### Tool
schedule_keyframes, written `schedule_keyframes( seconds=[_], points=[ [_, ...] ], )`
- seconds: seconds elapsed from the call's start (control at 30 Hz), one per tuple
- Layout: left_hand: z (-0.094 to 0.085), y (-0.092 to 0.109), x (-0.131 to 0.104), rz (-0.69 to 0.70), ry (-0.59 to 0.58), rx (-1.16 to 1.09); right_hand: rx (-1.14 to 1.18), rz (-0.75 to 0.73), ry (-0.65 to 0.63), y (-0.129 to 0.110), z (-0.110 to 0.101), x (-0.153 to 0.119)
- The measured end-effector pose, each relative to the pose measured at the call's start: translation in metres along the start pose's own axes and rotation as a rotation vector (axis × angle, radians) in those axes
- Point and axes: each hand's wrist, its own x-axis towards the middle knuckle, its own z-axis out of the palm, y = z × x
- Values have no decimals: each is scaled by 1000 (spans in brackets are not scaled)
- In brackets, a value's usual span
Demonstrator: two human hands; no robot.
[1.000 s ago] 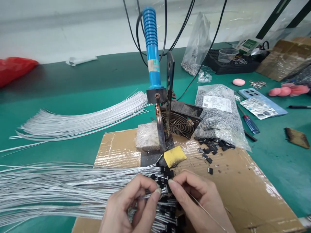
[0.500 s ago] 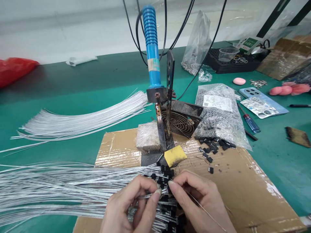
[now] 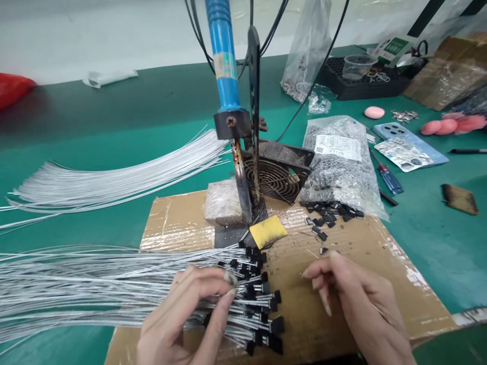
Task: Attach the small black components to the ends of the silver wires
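My left hand is over the bundle of grey wires with black connectors on their ends; its thumb and fingertips are pinched together, and what they hold is too small to make out. My right hand is over the cardboard, right of the bundle. A thin wire runs from its fingers, its tip pointing up and left, near a loose black connector. Above the cardboard a blue soldering iron hangs in a stand, tip down beside a yellow sponge.
Behind the iron sits a small fan. Loose black connectors lie before a plastic bag of parts. A second wire bundle is at the left. At the right are a screwdriver and a phone.
My right hand has moved right, away from the connector ends and my left hand. My left hand has shifted slightly left. The whole view has shifted a little.
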Motion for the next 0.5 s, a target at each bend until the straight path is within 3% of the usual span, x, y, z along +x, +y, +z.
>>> schedule_keyframes(
  seconds=[0.1, 0.2, 0.33, 0.5],
  points=[
    [1, -10, -5, 61, -45, 33, -278, -169, -112, -6, 4, -5],
    [6, -15, -8, 32, -40, -3, -378, -327, -287, -8, 6, -5],
    [10, -14, -9, 28, -9, -40, -433, -408, -413, -7, 4, -3],
    [9, -12, -8, 9, -24, -10, -484, -439, -456, -9, 1, -4]
  ],
)
